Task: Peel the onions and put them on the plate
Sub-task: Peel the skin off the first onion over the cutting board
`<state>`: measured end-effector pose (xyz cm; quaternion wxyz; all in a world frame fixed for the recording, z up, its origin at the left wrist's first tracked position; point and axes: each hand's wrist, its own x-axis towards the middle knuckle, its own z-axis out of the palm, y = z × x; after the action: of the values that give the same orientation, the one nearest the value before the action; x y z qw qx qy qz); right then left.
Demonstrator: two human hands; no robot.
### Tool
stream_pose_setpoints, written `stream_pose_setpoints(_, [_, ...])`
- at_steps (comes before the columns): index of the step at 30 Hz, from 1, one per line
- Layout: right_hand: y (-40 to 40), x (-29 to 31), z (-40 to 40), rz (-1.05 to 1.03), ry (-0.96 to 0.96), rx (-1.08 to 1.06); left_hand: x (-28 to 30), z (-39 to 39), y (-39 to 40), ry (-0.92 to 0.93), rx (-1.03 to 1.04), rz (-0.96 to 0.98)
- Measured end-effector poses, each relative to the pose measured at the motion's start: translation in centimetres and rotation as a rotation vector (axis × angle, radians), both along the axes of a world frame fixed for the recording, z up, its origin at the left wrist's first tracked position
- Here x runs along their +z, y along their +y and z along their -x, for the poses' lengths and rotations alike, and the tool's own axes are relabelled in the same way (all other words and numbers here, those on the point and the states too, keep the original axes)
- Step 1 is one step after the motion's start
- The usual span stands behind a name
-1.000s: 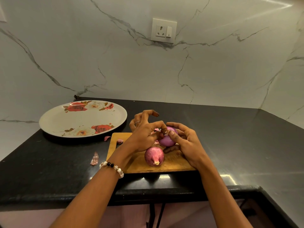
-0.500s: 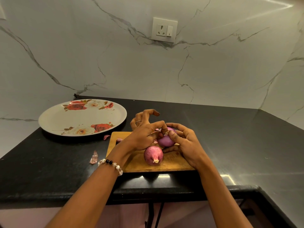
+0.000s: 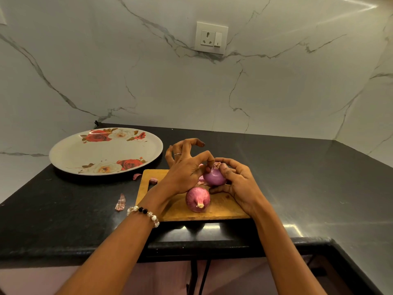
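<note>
My right hand point(image 3: 238, 184) grips a smooth purple onion point(image 3: 213, 177) just above the wooden cutting board point(image 3: 221, 207). My left hand point(image 3: 185, 169) pinches a bit of skin at the top of that onion, with its other fingers spread and raised. A second onion point(image 3: 197, 199), still in its reddish skin, lies on the board in front of my hands, root end facing me. The white plate with red roses point(image 3: 70, 154) sits to the left on the black counter and holds nothing.
Loose skin scraps lie near the board: one point(image 3: 120, 202) on the counter at the left, one point(image 3: 137, 176) by the plate, one point(image 3: 153, 180) on the board's corner. A wall socket point(image 3: 211, 38) is on the marble wall behind. The counter edge runs close in front.
Both hands stay on the purple onion; the fingers have shifted slightly at its top. The second onion and the plate have not moved.
</note>
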<state>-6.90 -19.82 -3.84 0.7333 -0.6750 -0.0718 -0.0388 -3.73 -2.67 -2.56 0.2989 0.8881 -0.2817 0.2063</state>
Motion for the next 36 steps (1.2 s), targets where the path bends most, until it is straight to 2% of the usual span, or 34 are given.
stream_pose_setpoints(6, [-0.2, -0.3, -0.3, -0.041, 0.019, -0.097, -0.5, -1.0, 0.1, -0.05, 0.0, 0.143])
stream_pose_setpoints(12, [-0.2, -0.5, -0.4, 0.024, -0.008, -0.079, -1.0, -1.3, 0.4, -0.199, -0.018, 0.081])
stream_pose_setpoints(17, [-0.1, -0.7, -0.6, 0.08, -0.051, -0.065, -0.9, -1.2, 0.4, -0.29, -0.047, 0.105])
stream_pose_setpoints(25, [-0.1, -0.6, -0.5, 0.086, -0.032, -0.057, -1.1, -1.5, 0.5, -0.243, 0.0, 0.163])
stream_pose_setpoints(31, [-0.1, -0.4, -0.3, 0.026, 0.0, -0.075, -0.8, -1.1, 0.0, -0.129, 0.071, 0.17])
stream_pose_setpoints(36, [-0.1, -0.2, -0.2, -0.019, 0.027, -0.096, -0.6, -1.0, -0.1, -0.132, 0.049, 0.186])
